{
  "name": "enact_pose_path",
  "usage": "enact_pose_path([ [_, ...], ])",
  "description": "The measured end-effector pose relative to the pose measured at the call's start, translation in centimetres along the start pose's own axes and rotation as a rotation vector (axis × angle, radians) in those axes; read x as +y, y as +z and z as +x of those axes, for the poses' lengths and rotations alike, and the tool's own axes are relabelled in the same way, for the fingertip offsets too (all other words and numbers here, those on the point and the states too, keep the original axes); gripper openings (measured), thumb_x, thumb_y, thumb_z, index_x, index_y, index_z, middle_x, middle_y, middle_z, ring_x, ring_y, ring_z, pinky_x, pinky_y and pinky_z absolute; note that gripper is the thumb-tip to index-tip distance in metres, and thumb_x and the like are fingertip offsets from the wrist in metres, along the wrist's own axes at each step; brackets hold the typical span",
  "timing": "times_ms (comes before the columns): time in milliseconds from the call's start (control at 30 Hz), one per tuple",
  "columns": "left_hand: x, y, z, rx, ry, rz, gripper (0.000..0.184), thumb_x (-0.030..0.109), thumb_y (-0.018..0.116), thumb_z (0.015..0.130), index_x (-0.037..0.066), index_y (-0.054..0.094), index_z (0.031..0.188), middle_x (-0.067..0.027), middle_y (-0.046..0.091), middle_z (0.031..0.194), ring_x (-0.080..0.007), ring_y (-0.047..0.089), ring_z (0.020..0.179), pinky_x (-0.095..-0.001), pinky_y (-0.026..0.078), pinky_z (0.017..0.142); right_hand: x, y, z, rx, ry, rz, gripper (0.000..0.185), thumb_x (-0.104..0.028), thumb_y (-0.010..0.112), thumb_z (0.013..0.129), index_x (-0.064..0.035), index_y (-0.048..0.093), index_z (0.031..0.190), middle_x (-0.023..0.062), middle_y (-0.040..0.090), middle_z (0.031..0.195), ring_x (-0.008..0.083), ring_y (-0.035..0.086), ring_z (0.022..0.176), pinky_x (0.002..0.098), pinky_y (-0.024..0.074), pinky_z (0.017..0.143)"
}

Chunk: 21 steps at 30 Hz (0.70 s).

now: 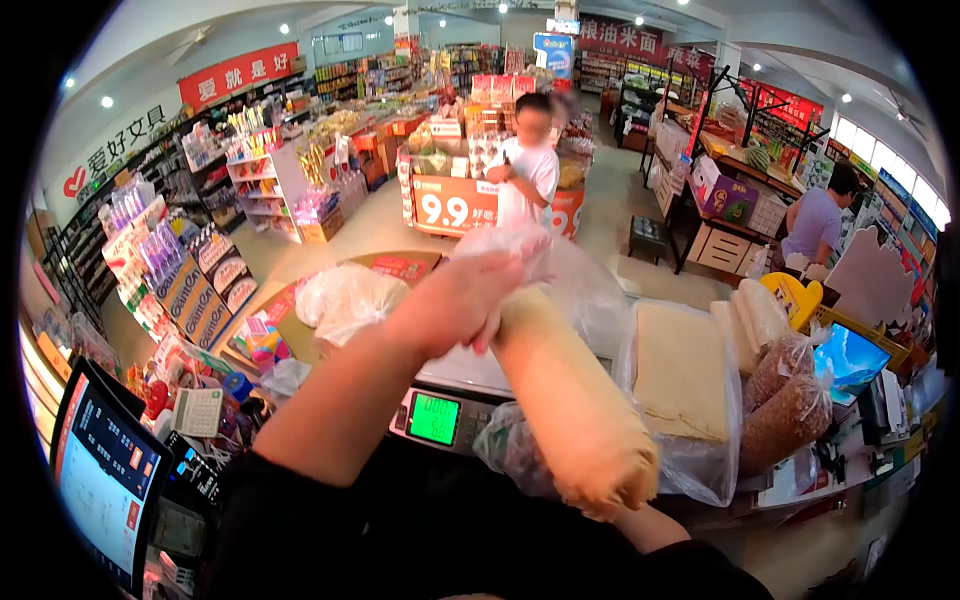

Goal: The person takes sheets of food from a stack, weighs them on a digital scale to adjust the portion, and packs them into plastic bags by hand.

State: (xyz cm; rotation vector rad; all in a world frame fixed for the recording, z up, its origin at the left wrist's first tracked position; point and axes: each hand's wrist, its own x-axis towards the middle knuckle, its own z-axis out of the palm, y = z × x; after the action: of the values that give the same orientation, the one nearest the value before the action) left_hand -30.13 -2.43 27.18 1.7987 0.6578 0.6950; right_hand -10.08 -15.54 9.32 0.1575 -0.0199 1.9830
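A thick, pale yellow roll of bean curd sheets slants across the middle, its ragged end towards me. My right forearm comes up beneath that end; the roll hides my right hand, which supports it from below. At the far end of the roll, my left hand is closed on a clear plastic bag, its fingers partly veiled by the film. Under the roll is a weighing scale with a green lit display. To the right, a flat stack of similar sheets lies in clear plastic.
Left stand a monitor and calculator. A filled white bag lies beyond my left arm. Bagged brown food and a blue screen are right. One person faces the counter; another is farther right.
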Motion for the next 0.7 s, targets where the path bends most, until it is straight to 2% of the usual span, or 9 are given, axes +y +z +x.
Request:
enact_pose_path([
  [133, 1.0, 2.1, -6.6, 0.291, 0.076, -0.241, 0.050, 0.025, 0.040, 0.108, -0.002, 0.041, 0.150, -0.0148, 0.055, 0.146, -0.0058, 0.045, 0.046, -0.0168, 0.037, 0.045, 0.6, 2.3, 5.7, -0.142, -0.033, -0.096, 0.065, -0.049, 0.049, 0.097, -0.0086, 0.044, 0.148, 0.0175, 0.049, 0.148, 0.0370, 0.050, 0.132, 0.0512, 0.0428, 0.111],
  [167, 0.1, 1.9, -8.4, 0.363, 0.117, -0.274, 0.048, 0.026, 0.039, 0.108, 0.001, 0.044, 0.149, -0.0078, 0.067, 0.127, -0.0068, 0.052, 0.050, -0.0215, 0.042, 0.045, 0.6, 3.2, 7.2, -0.156, -0.139, -0.295, 0.067, -0.047, 0.053, 0.096, -0.0082, 0.042, 0.150, 0.0176, 0.047, 0.150, 0.0375, 0.050, 0.133, 0.0517, 0.0420, 0.112],
  [367, -7.8, 4.8, -15.8, 0.231, 0.000, -0.786, 0.060, 0.037, 0.047, 0.106, 0.010, 0.031, 0.157, -0.0191, 0.033, 0.161, -0.0218, 0.065, 0.062, -0.0283, 0.050, 0.049, -6.5, -7.7, 18.7, -0.191, -0.488, -0.473, 0.047, -0.037, 0.061, 0.096, -0.0096, 0.049, 0.131, 0.0121, 0.055, 0.127, 0.0303, 0.055, 0.116, 0.0475, 0.0507, 0.095],
  [433, -8.3, 5.7, -17.2, 0.269, -0.362, -0.804, 0.055, 0.035, 0.045, 0.107, 0.012, 0.035, 0.156, -0.0202, 0.064, 0.127, -0.0180, 0.059, 0.054, -0.0260, 0.048, 0.049, -7.9, -10.0, 21.8, -0.217, -0.339, -0.244, 0.018, -0.028, 0.061, 0.096, -0.0144, 0.050, 0.101, 0.0031, 0.054, 0.097, 0.0173, 0.055, 0.088, 0.0349, 0.0510, 0.073],
  [467, -7.7, 5.4, -17.6, 0.280, -0.485, -0.728, 0.052, 0.032, 0.045, 0.107, 0.008, 0.040, 0.152, -0.0165, 0.066, 0.107, -0.0165, 0.055, 0.051, -0.0249, 0.045, 0.046, -8.4, -11.0, 23.4, -0.236, -0.206, -0.072, 0.019, -0.023, 0.060, 0.096, -0.0177, 0.050, 0.081, -0.0027, 0.052, 0.078, 0.0086, 0.055, 0.069, 0.0269, 0.0505, 0.060],
  [533, -8.1, 3.7, -19.3, 0.389, -0.567, -0.679, 0.045, 0.023, 0.046, 0.105, 0.001, 0.050, 0.144, -0.0093, 0.062, 0.077, -0.0135, 0.047, 0.046, -0.0234, 0.039, 0.043, -11.3, -16.6, 25.7, -0.363, -0.141, -0.385, 0.015, -0.023, 0.060, 0.096, -0.0169, 0.054, 0.084, -0.0033, 0.052, 0.075, 0.0083, 0.055, 0.067, 0.0266, 0.0486, 0.058],
  [600, -7.9, 2.1, -20.9, 0.659, -0.496, -0.615, 0.038, 0.023, 0.047, 0.103, -0.007, 0.062, 0.122, -0.0010, 0.046, 0.059, -0.0093, 0.038, 0.041, -0.0235, 0.033, 0.041, -11.3, -18.7, 25.4, 0.011, -0.037, -0.847, 0.010, -0.023, 0.059, 0.097, -0.0149, 0.059, 0.092, -0.0034, 0.056, 0.078, 0.0075, 0.055, 0.065, 0.0262, 0.0475, 0.056],
  [667, -10.1, -0.1, -22.4, 0.773, -0.412, -0.666, 0.029, 0.014, 0.050, 0.100, -0.007, 0.064, 0.114, 0.0003, 0.047, 0.058, -0.0088, 0.038, 0.041, -0.0241, 0.034, 0.041, -9.6, -14.7, 22.3, 0.916, 0.141, -1.399, 0.017, -0.024, 0.058, 0.098, -0.0117, 0.066, 0.107, -0.0030, 0.065, 0.087, 0.0061, 0.055, 0.063, 0.0259, 0.0471, 0.054],
  [700, -11.2, -0.7, -23.3, 0.827, -0.394, -0.615, 0.026, 0.012, 0.052, 0.099, -0.007, 0.065, 0.112, 0.0009, 0.047, 0.057, -0.0087, 0.038, 0.040, -0.0249, 0.035, 0.041, -8.1, -10.6, 19.7, 0.849, 0.337, -1.580, 0.017, -0.023, 0.058, 0.098, -0.0113, 0.065, 0.108, -0.0021, 0.065, 0.087, 0.0074, 0.056, 0.064, 0.0264, 0.0479, 0.056],
])
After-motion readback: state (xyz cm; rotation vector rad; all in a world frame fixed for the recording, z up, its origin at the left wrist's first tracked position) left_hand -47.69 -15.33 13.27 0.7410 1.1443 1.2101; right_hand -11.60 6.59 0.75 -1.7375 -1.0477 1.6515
